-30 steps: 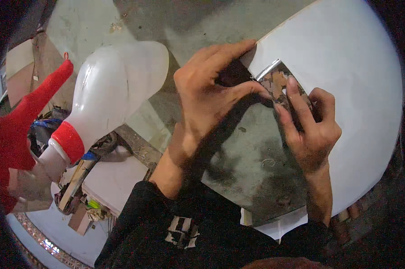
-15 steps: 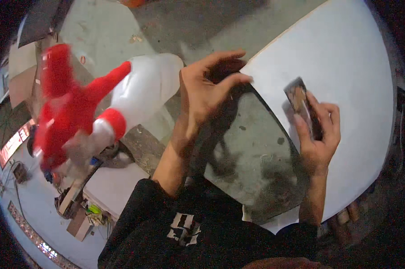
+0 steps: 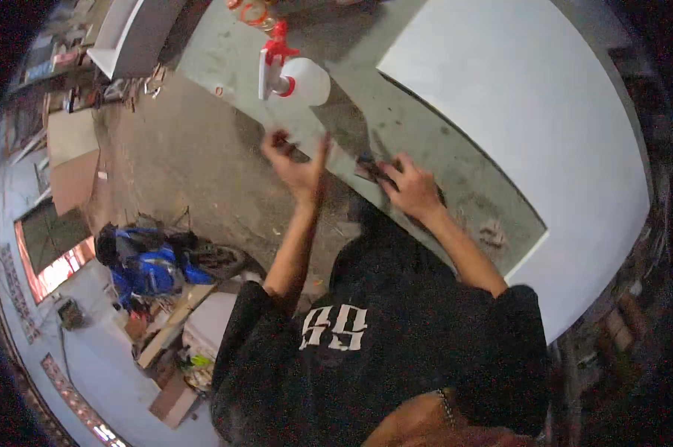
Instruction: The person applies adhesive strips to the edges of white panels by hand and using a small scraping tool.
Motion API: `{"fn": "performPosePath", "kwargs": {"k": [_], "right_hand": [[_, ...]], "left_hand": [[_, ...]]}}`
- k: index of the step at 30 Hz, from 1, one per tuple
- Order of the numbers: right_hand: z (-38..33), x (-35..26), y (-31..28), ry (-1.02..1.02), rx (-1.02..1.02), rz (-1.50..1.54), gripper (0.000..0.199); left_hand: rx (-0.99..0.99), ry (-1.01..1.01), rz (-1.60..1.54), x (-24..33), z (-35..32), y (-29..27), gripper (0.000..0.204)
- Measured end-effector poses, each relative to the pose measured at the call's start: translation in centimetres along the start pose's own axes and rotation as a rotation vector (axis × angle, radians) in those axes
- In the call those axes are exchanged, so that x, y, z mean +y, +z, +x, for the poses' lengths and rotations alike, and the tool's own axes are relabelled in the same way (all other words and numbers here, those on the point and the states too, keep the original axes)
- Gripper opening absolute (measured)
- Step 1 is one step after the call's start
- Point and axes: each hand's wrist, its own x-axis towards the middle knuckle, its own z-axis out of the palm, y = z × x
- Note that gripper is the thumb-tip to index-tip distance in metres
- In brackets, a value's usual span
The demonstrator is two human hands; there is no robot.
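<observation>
My left hand (image 3: 301, 170) is raised in mid-view with its fingers apart, slightly blurred, holding nothing. To its right, my right hand (image 3: 417, 192) grips a flat, dark scraper-like tool (image 3: 368, 169) over the near edge of the grey-green worktop (image 3: 426, 127). The tool's exact kind is hard to make out. Beyond my left hand, a white spray bottle (image 3: 308, 82) with a red trigger head stands on the worktop. A large white panel (image 3: 523, 97) lies on the right, with its near edge to the right of my right hand.
A clear container with orange rings (image 3: 253, 13) is at the worktop's far end. Down on the left floor are a blue motorcycle (image 3: 154, 268) and wooden boards (image 3: 174, 324). Brown sheets (image 3: 74, 156) lean farther left. Debris (image 3: 491, 234) lies on the worktop near the panel.
My right hand, with the tool, has left the white panel and moved left to the worktop's near edge. The spray bottle appears smaller and farther off as the view has shifted. My left hand has left the panel's corner.
</observation>
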Motion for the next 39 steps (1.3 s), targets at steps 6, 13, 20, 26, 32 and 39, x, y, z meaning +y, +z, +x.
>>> {"fn": "performPosePath", "kwargs": {"k": [6, 13, 20, 26, 32, 39], "right_hand": [[-2.5, 0.8, -0.4, 0.040, 0.349, -0.032, 0.029], [-16.3, 5.4, -1.1, 0.906, 0.795, -0.406, 0.035], [-19.6, 4.6, 2.4, 0.959, 1.140, -0.130, 0.028], [-9.9, -2.7, -0.3, 0.587, 1.389, 0.609, 0.021], [-9.6, -3.8, -2.7, 0.391, 1.443, 0.729, 0.023], [-16.9, -0.9, -3.2, 0.400, 1.548, 0.845, 0.034]], "left_hand": [[-0.202, 0.360, 0.050, 2.2, 11.9, -4.4, 0.120], [-0.729, 0.118, -0.476, -2.6, 15.8, -2.3, 0.063], [-0.888, 0.957, -0.154, 5.0, 14.5, 2.0, 0.048], [-1.526, 0.456, -0.108, 10.9, 9.0, 2.1, 0.035], [-1.645, 0.383, -0.096, 14.1, -1.2, 4.7, 0.049], [-1.774, 0.310, -0.021, 14.5, -9.1, 9.2, 0.043]]}}
